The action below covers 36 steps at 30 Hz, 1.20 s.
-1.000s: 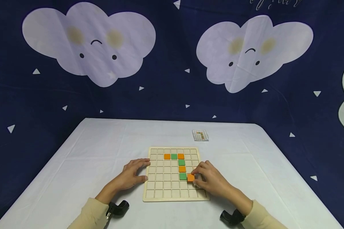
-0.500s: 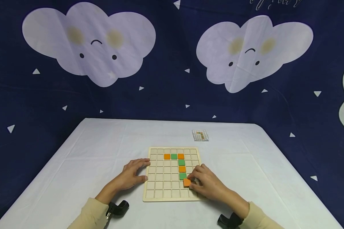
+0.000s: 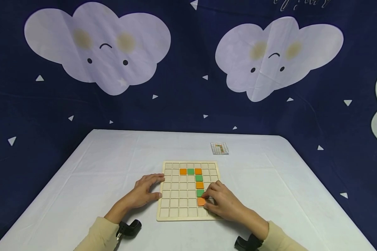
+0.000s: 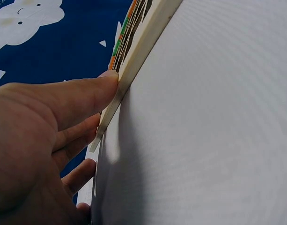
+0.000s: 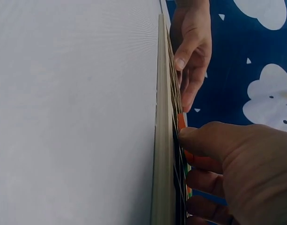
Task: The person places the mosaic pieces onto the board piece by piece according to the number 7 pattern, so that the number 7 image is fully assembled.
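Note:
A pale wooden grid board (image 3: 179,212) lies on the table. Along its left edge rests my left hand (image 3: 144,191), thumb and fingertips touching the rim; in the left wrist view the thumb (image 4: 94,91) presses the board's side. My right hand (image 3: 224,202) pinches an orange square tile (image 3: 201,202) between thumb and finger, at the cell just below a green tile (image 3: 200,193). The right wrist view shows the same orange tile (image 5: 181,121) at the thumb tip. Fingers partly cover the tile's right side.
Above the green tile run an orange tile (image 3: 199,185) and another green tile (image 3: 199,178), joining a top row of orange, green (image 3: 190,171) and orange. Behind the board lies a small pattern card (image 3: 219,149) on the white tablecloth (image 3: 113,157).
My right hand has carried the orange tile left and toward me, from right of the lowest green tile to the cell below it. The left hand has stayed put.

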Available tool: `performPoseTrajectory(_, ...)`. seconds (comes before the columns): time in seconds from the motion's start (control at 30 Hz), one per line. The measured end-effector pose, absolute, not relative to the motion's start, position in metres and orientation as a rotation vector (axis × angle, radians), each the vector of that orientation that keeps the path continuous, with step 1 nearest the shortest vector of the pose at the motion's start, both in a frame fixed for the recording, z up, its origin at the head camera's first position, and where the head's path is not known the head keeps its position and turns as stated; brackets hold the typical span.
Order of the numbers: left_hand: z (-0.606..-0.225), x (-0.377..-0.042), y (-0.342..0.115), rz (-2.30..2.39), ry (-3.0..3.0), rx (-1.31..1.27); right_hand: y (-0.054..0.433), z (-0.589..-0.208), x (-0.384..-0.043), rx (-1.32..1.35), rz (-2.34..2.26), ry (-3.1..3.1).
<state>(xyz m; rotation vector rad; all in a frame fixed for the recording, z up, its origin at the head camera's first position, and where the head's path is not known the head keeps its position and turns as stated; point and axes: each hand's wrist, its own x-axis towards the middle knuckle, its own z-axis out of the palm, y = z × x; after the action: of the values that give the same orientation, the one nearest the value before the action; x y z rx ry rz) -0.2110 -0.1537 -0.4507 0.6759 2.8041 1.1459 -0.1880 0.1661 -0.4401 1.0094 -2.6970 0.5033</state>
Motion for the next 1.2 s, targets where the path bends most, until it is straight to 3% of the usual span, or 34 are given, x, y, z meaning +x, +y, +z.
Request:
performPoseTrajectory(0.77, -0.45, -0.2109, -0.1512, 1.147, 2.803, 0.642, 0.1656, -0.4396, -0.1869, 1.02, 0.502, -2.677)
performPoseTrajectory(1.2, -0.4459, -0.2071, -0.1511, 1.126, 2.82, 0.641, 0.1718, -0.432, -0.1912, 0.88, 0.55, -2.673)
